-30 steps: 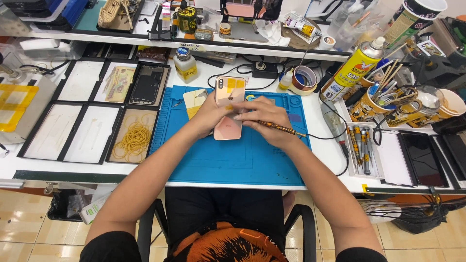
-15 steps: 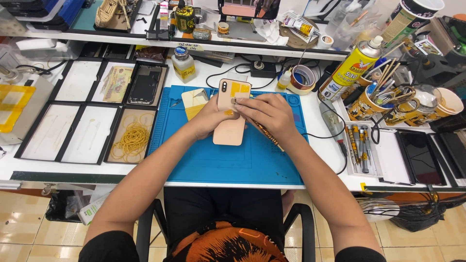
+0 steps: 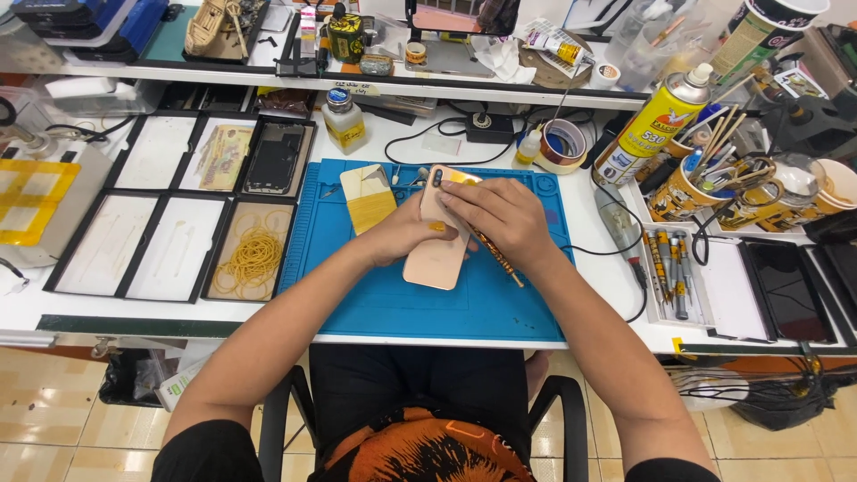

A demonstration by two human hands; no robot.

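We have the phone back-up on the blue mat, gold back facing us, camera end pointing away. Left hand clamps its left edge, thumb lying across the back, fingers tucked under so we can't see them. Right hand sits on the top right of the phone, fingertips pressed down near the camera corner, and a screwdriver with an orange striped handle is pinched under the palm, handle sticking out toward us and right. Just left of the grip: a yellow-white card on the mat. Beyond the grip: tape rolls and a small glass bottle. Further left: black trays, one with rubber bands, one with a phone frame. Right of the grip: a spray can, cups of tools, a tray of drivers
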